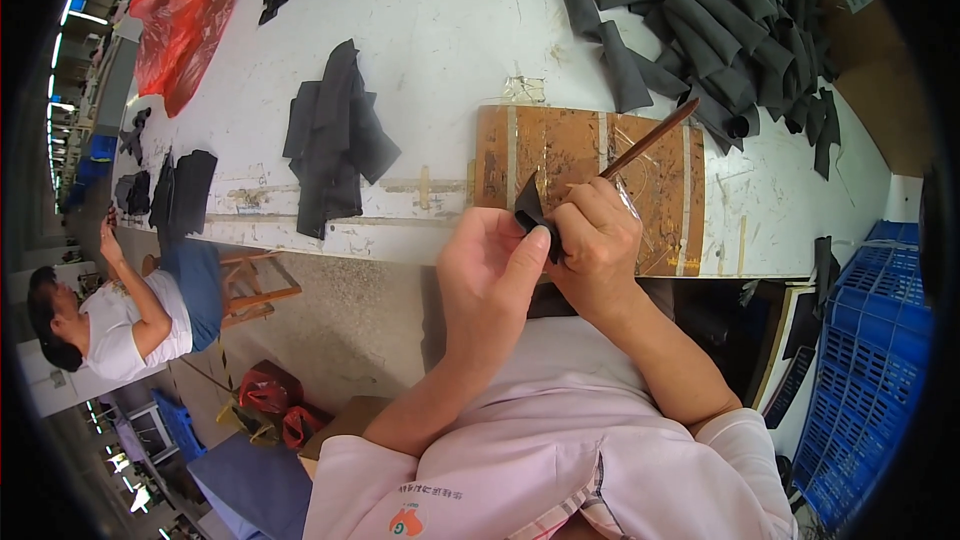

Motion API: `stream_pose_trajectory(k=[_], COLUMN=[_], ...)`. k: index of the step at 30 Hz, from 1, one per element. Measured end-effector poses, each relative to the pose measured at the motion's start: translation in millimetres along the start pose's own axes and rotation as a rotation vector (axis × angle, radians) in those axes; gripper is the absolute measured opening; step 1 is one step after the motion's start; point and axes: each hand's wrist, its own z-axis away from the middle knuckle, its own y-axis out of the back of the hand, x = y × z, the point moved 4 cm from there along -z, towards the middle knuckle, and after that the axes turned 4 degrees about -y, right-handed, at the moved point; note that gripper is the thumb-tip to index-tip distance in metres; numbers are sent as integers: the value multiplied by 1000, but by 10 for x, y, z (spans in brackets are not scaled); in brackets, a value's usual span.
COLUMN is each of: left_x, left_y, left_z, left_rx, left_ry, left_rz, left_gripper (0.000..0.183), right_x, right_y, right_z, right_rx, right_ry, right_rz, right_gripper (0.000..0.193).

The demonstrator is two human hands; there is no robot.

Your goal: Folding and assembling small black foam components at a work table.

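Just in front of my chest, over the near edge of a brown board (575,155), both hands come together at a small piece of black fabric (530,203). My left hand (492,255) is closed, pinching the fabric between thumb and fingers. My right hand (600,245) has its fingers curled round a thin, dark brown stick (650,143) that slants up and to the right. Its fingertips also meet the fabric's right side. The stick's lower end is hidden in the hand, so its kind does not show.
A heap of black fabric tubes (720,25) covers the far right of the white table (450,60). Smaller black stacks (338,140) lie to the left, near a red plastic bag (185,35). Blue crates (865,370) stand at right, a cardboard box (875,50) behind. Another person (130,315) sits at left.
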Motion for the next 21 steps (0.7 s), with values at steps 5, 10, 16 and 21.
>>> stream_pose_trajectory(k=[5,10,16,21], left_x=[-101,-119,-204,-108], left_y=[78,139,83,-8], left_z=[-39,-42,-10,41], left_rx=[17,97,42,-96], left_ry=[120,-89,-117,-141], left_rz=[25,-188,-328,-161], left_gripper=[7,5,3,7], right_x=[-27,-80,-105,17], right_y=[11,50,261,302], right_z=[23,72,97,142], right_rx=[-44,-208,-341,-287], right_ry=[81,193,-73,-430], right_rz=[122,106,-131,-566], right_gripper=[17,15,23,26])
